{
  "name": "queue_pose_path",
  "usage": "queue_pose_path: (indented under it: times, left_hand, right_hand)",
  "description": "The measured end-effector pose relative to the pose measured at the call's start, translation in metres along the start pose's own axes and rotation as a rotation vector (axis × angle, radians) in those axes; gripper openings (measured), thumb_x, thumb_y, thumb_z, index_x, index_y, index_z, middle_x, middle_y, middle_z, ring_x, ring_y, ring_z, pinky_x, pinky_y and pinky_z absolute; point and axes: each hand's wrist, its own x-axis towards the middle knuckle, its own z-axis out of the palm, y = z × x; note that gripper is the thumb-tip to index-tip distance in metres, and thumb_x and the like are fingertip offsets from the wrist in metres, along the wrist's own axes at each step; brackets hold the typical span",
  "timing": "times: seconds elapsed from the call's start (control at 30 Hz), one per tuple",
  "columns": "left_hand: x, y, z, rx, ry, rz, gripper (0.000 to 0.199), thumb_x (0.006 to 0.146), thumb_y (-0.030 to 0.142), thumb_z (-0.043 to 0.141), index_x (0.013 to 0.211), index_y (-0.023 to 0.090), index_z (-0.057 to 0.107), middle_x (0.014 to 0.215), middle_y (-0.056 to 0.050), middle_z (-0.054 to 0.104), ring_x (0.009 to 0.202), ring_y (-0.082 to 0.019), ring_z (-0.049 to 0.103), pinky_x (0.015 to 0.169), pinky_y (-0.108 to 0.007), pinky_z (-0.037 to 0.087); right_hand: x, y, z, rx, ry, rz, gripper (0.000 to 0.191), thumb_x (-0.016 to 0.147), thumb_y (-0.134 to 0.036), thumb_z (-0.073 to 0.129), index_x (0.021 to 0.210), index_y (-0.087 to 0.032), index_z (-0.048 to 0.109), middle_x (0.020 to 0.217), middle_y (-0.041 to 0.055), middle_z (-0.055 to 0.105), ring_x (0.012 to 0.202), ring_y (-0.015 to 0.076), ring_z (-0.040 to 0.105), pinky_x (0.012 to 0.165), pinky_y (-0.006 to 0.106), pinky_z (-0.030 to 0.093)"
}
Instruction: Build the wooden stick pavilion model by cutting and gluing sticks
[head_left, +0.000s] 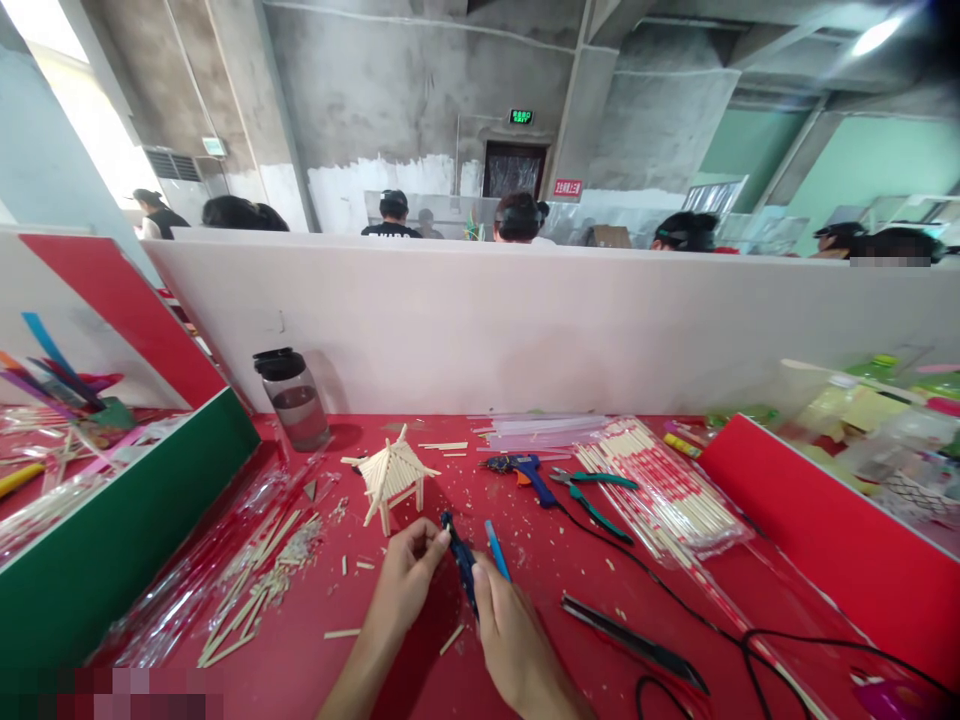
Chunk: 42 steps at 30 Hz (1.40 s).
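My right hand [510, 620] is closed around a dark blue tool [460, 565] that points away from me over the red table. At the tool's tip, my left hand [411, 575] pinches with thumb and fingers; whatever lies between them is too small to make out. Just beyond my left hand stands a small hut of wooden sticks [395, 472] with a sloped roof and stick legs. A blue marker-like stick [496, 550] lies beside my right hand. Behind it rest a blue glue gun [529, 475] and green-handled pliers [600, 500].
A water bottle [296, 405] stands at the back left. Loose sticks [259, 590] and plastic wrap lie left; packed sticks [667, 480] lie right. A black cutter-like tool [634, 640] and a black cable [675, 595] are near my right hand. Green [135, 540] and red [832, 540] dividers flank the table.
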Motion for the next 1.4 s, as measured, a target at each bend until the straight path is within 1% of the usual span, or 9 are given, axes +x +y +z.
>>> queue_pose_path:
  times: [0.1, 0.23, 0.47, 0.63, 0.83, 0.93, 1.03, 1.13, 1.4]
  left_hand:
    - [-0.002, 0.003, 0.001, 0.019, -0.007, 0.005, 0.050, 0.075, 0.062, 0.064, 0.060, 0.018, 0.046, 0.054, 0.005, 0.038, 0.052, -0.010, 0.035, 0.052, -0.022, 0.028]
    - [-0.005, 0.009, 0.005, 0.034, -0.029, 0.014, 0.048, 0.077, 0.061, 0.063, 0.063, 0.016, 0.052, 0.057, 0.003, 0.044, 0.055, -0.011, 0.040, 0.054, -0.022, 0.031]
    - [-0.010, 0.013, 0.010, 0.023, 0.011, 0.038, 0.040, 0.080, 0.053, 0.062, 0.067, 0.016, 0.056, 0.060, 0.003, 0.048, 0.059, -0.012, 0.043, 0.057, -0.022, 0.034]
    - [-0.014, 0.016, 0.013, 0.006, 0.036, 0.020, 0.035, 0.084, 0.049, 0.060, 0.070, 0.017, 0.054, 0.062, 0.003, 0.047, 0.061, -0.012, 0.043, 0.059, -0.022, 0.035]
    - [-0.018, 0.023, 0.014, -0.010, 0.020, 0.015, 0.033, 0.088, 0.047, 0.055, 0.071, 0.018, 0.053, 0.065, 0.003, 0.046, 0.063, -0.013, 0.044, 0.062, -0.023, 0.036]
    - [-0.019, 0.024, 0.015, -0.035, 0.003, -0.010, 0.031, 0.087, 0.047, 0.057, 0.072, 0.019, 0.053, 0.066, 0.003, 0.046, 0.064, -0.013, 0.044, 0.062, -0.022, 0.037]
    - [-0.019, 0.025, 0.015, -0.045, -0.014, -0.002, 0.031, 0.088, 0.046, 0.055, 0.072, 0.019, 0.052, 0.064, 0.003, 0.046, 0.063, -0.013, 0.044, 0.061, -0.022, 0.037]
    - [-0.018, 0.024, 0.013, -0.033, -0.011, 0.020, 0.031, 0.088, 0.045, 0.054, 0.072, 0.019, 0.051, 0.063, 0.004, 0.046, 0.062, -0.012, 0.045, 0.062, -0.022, 0.037]
    - [-0.015, 0.021, 0.011, 0.011, -0.025, 0.048, 0.031, 0.088, 0.047, 0.053, 0.072, 0.020, 0.050, 0.065, 0.004, 0.044, 0.062, -0.013, 0.044, 0.062, -0.024, 0.037]
  right_hand:
    - [0.002, 0.000, 0.000, 0.024, 0.029, -0.033, 0.062, 0.099, -0.053, 0.022, 0.142, -0.017, 0.048, 0.139, 0.0107, 0.055, 0.132, 0.0234, 0.047, 0.115, 0.041, 0.031]
    - [0.005, 0.001, -0.002, 0.019, 0.048, -0.022, 0.064, 0.099, -0.053, 0.022, 0.141, -0.014, 0.049, 0.139, 0.0130, 0.054, 0.132, 0.0253, 0.048, 0.113, 0.042, 0.034]
    - [0.002, -0.005, -0.010, 0.027, 0.106, -0.028, 0.064, 0.099, -0.054, 0.019, 0.145, -0.015, 0.043, 0.146, 0.0112, 0.046, 0.137, 0.0239, 0.041, 0.114, 0.040, 0.032]
    - [0.002, -0.005, -0.032, -0.008, 0.247, -0.059, 0.061, 0.100, -0.052, 0.020, 0.139, -0.014, 0.048, 0.134, 0.0153, 0.058, 0.126, 0.0266, 0.053, 0.106, 0.041, 0.041]
    - [0.014, 0.007, -0.062, -0.307, 0.424, -0.217, 0.051, 0.100, -0.046, 0.030, 0.140, -0.017, 0.043, 0.136, 0.0145, 0.055, 0.125, 0.0268, 0.052, 0.102, 0.041, 0.042]
    - [0.020, 0.021, -0.069, -0.531, 0.434, -0.210, 0.051, 0.098, -0.049, 0.036, 0.136, -0.017, 0.047, 0.121, 0.0165, 0.061, 0.114, 0.0301, 0.056, 0.095, 0.043, 0.045]
    - [0.024, 0.038, -0.067, -0.735, 0.372, -0.166, 0.049, 0.098, -0.049, 0.036, 0.132, -0.018, 0.052, 0.108, 0.0163, 0.064, 0.101, 0.0305, 0.060, 0.085, 0.042, 0.046]
    - [0.028, 0.051, -0.063, -0.862, 0.350, -0.149, 0.045, 0.097, -0.045, 0.041, 0.132, -0.019, 0.053, 0.105, 0.0153, 0.064, 0.098, 0.0305, 0.060, 0.084, 0.042, 0.045]
    - [0.036, 0.057, -0.057, -0.936, 0.386, -0.161, 0.040, 0.095, -0.037, 0.050, 0.128, -0.015, 0.056, 0.113, 0.0177, 0.061, 0.105, 0.0319, 0.056, 0.091, 0.044, 0.042]
